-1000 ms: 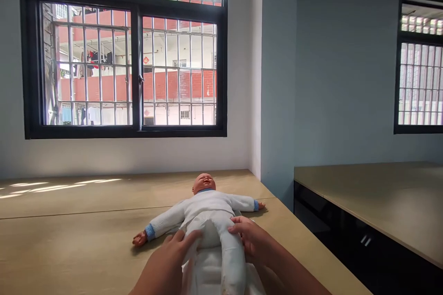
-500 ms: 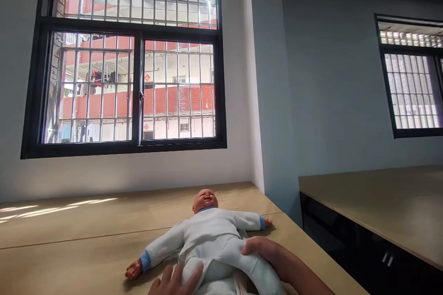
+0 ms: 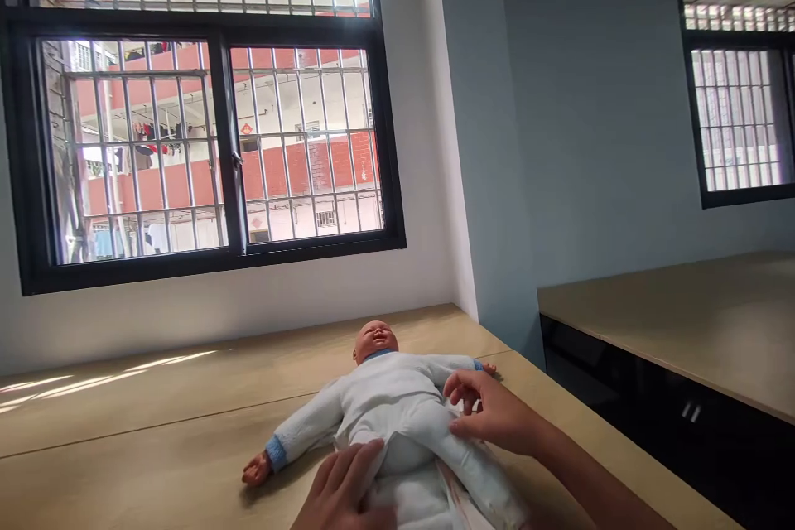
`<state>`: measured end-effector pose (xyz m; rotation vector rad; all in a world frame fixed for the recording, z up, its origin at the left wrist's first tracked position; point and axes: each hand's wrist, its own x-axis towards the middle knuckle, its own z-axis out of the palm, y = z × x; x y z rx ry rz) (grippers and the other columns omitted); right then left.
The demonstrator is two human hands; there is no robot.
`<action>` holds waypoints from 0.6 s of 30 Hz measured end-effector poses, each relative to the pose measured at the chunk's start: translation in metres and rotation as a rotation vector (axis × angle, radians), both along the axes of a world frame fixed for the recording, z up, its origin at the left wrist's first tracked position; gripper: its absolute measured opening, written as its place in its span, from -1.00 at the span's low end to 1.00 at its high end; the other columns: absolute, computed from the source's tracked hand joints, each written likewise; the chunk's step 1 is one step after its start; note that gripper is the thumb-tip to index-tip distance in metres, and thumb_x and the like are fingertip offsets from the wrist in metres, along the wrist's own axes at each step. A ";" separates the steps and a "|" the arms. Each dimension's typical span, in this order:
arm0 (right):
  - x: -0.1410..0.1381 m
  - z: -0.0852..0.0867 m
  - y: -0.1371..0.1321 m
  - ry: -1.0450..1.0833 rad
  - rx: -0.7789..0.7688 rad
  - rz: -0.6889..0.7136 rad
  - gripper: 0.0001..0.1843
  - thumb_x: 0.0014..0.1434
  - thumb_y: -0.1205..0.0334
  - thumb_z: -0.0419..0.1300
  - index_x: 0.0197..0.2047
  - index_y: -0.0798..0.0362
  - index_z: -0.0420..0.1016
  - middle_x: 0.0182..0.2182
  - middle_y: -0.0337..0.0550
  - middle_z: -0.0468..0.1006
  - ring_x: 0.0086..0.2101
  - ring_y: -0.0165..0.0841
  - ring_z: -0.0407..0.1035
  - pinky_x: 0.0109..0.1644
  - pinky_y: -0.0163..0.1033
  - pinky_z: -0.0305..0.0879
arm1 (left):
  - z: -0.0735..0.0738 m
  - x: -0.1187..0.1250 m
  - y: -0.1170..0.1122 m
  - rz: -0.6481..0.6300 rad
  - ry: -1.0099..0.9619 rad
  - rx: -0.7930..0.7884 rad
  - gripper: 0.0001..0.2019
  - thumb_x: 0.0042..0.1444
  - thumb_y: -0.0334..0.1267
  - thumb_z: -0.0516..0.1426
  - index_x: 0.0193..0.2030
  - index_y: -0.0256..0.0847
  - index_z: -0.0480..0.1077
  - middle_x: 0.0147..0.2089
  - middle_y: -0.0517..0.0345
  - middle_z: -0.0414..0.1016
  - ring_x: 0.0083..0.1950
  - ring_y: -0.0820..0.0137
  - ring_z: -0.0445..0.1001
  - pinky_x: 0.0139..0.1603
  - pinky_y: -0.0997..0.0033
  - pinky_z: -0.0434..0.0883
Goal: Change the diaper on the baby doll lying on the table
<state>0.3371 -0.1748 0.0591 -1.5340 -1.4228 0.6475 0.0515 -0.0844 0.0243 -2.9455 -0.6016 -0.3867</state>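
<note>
A baby doll [image 3: 378,381] in a white long-sleeved suit with blue cuffs lies on its back on a wooden table [image 3: 155,439], head toward the window and arms spread. Loose white cloth is bunched around its hips and legs. My left hand [image 3: 348,480] rests on the doll's hip at the left, fingers extended, its thumb blurred. Beside the opposite hip is my right hand [image 3: 500,414], its fingers curved and the thumb apart, close to the edge of the white clothing. The doll's feet are out of view or blurred at the bottom edge.
A barred window [image 3: 211,149] is set in the wall behind the table. To its right a wall column [image 3: 478,132] juts out. Across a gap stands a second table [image 3: 683,323] with a dark front. Sunlight streaks fall on the left of my table.
My right hand has lifted off the doll's thigh and moved up beside its hip. My left hand has shifted slightly right and up along the doll. The camera view has tilted.
</note>
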 end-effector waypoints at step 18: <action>-0.034 0.005 -0.010 0.046 -0.106 0.203 -0.38 0.02 0.40 0.23 0.20 0.02 0.47 0.02 -0.08 0.59 0.06 -0.11 0.45 0.15 -0.15 0.36 | 0.061 -0.001 0.022 -0.078 -0.446 -1.004 -0.65 0.19 -0.23 0.06 0.00 -0.24 0.57 -0.06 0.12 0.61 0.01 0.20 0.48 0.13 0.33 0.41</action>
